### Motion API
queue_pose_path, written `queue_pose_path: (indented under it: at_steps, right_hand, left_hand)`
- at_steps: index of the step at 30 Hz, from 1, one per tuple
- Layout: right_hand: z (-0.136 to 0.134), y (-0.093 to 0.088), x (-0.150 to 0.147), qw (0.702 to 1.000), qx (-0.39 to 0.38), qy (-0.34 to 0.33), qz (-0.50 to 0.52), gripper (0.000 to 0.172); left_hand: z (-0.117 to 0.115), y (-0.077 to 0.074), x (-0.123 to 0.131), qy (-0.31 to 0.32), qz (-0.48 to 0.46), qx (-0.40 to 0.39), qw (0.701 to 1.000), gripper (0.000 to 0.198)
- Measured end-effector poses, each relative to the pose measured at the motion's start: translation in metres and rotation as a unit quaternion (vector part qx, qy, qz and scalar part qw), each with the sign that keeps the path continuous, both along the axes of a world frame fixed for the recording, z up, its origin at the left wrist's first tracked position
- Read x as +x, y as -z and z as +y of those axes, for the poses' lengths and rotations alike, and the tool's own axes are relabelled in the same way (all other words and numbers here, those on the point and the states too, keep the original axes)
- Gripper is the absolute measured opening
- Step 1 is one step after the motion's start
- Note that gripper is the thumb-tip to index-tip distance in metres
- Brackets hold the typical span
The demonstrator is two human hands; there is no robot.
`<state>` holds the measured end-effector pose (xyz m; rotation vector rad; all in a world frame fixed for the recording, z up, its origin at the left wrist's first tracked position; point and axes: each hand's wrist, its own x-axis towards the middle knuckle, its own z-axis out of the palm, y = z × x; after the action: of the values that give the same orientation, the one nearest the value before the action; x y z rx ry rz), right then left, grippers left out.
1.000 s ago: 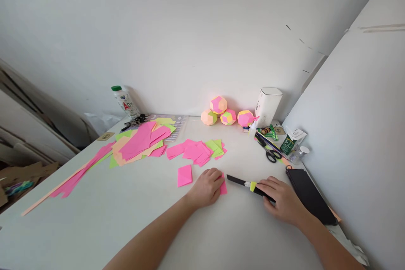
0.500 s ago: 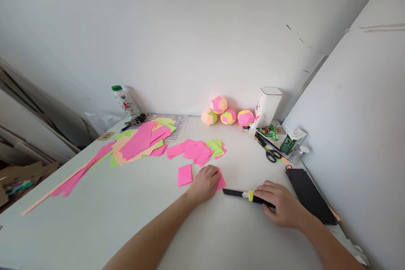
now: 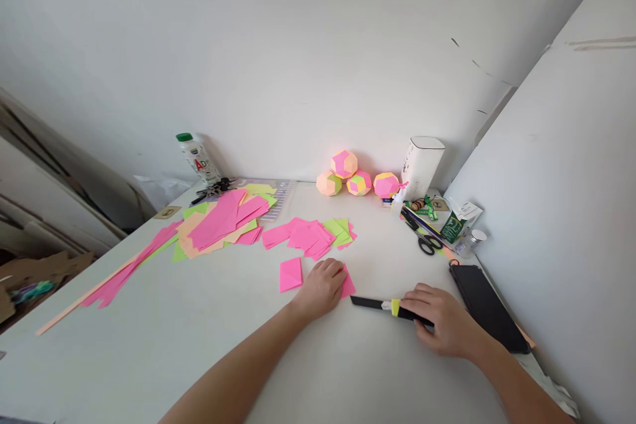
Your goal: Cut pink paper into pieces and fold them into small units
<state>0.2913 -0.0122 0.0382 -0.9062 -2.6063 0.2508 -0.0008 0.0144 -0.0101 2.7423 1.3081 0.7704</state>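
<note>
My left hand [image 3: 322, 287] rests knuckles-up on a folded pink paper piece [image 3: 347, 283] on the white table [image 3: 199, 344], fingers curled down on it. My right hand [image 3: 440, 321] grips the handle end of a black utility knife [image 3: 372, 304] with a yellow slider, lying flat just right of the pink piece. Another folded pink piece [image 3: 290, 274] lies to the left of my left hand.
Pink, green and peach paper sheets [image 3: 223, 222] and cut squares [image 3: 311, 236] lie farther back. Several paper polyhedra [image 3: 355, 177], a white canister [image 3: 422, 167], scissors [image 3: 426, 244], a bottle [image 3: 196, 158], keys [image 3: 213, 189] and a black tablet [image 3: 484, 307] at right.
My right hand drew the knife toward me and a little left, from beside the pink piece to below it. My left hand shifted slightly back on the paper.
</note>
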Motion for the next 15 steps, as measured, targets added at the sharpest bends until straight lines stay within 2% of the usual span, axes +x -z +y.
queue_pose_path:
  at_steps: [8, 15]
  right_hand:
    - [0.000, 0.000, -0.001, 1.000, 0.025, -0.001, 0.005, 0.039]
    - [0.002, -0.002, -0.002, 0.998, 0.050, -0.001, 0.028, 0.039]
  left_hand:
    - [-0.003, -0.010, -0.001, 0.017, -0.007, -0.030, 0.999, 0.018]
    - [-0.004, -0.010, -0.004, 0.025, -0.020, -0.038, 0.999, 0.019]
